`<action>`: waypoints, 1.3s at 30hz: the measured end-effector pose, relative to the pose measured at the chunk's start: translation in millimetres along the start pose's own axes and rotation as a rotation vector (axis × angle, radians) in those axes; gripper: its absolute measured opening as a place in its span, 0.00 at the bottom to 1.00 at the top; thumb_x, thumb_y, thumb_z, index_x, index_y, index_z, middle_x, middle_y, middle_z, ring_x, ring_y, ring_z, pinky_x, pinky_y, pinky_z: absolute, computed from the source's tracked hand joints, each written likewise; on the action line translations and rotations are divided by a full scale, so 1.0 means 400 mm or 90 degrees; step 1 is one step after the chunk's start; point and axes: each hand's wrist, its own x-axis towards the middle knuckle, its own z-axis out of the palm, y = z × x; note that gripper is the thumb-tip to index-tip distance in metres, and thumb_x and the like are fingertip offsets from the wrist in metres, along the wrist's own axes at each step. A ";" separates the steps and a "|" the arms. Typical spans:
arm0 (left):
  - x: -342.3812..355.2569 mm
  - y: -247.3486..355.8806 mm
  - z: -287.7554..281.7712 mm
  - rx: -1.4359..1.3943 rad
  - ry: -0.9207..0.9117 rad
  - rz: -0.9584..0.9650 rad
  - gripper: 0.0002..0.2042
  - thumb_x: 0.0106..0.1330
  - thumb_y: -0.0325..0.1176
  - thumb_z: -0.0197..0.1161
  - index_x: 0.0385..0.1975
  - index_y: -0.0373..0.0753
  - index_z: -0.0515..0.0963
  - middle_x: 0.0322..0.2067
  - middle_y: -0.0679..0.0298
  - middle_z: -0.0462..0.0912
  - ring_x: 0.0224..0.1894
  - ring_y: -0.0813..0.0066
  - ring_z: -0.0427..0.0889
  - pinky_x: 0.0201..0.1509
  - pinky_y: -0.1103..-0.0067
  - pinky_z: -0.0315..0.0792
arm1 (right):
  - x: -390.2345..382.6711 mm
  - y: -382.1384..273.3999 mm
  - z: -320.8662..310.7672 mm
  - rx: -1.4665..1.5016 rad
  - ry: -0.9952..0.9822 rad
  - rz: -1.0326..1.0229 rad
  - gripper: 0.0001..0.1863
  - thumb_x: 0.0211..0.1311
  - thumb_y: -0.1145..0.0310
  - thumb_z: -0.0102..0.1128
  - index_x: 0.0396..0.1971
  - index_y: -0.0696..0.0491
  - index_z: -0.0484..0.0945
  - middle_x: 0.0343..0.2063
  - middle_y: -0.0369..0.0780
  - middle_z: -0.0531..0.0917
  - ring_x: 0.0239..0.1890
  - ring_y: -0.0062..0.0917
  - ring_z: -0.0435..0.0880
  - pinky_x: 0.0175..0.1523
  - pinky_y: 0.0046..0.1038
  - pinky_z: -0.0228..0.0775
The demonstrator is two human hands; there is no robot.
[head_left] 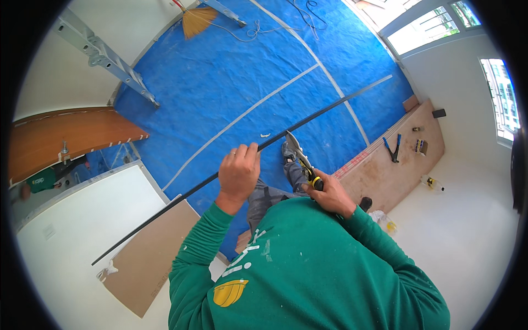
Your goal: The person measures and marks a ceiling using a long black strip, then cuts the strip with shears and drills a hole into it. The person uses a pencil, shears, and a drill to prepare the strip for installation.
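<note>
My left hand (240, 171) is closed around a long, thin dark strip (190, 192), which runs diagonally from lower left to upper right above the floor. The strip's far end looks paler. In my right hand (333, 196) is a hand tool with a black and yellow handle (317, 182). A pale, narrow metal part (298, 146) reaches from the tool toward the strip; it overlaps my shoe in view, so its exact kind is unclear. Whether the tool touches the strip I cannot tell.
Blue sheeting (220, 82) with pale tape lines covers the floor. A ladder (113, 65) and a broom (198, 22) stand far left. Stacked boards (379, 165) at right carry blue-handled pliers (392, 148) and a bottle (433, 183). Far left, a person in green (41, 180) is partly visible.
</note>
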 end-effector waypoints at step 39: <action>-0.055 0.005 0.196 -0.056 -0.042 -0.087 0.07 0.70 0.35 0.69 0.37 0.42 0.80 0.31 0.62 0.80 0.36 0.59 0.86 0.39 0.66 0.80 | 0.132 0.211 0.055 0.064 -0.025 0.002 0.25 0.70 0.54 0.71 0.55 0.58 0.82 0.32 0.36 0.84 0.35 0.18 0.79 0.41 0.31 0.73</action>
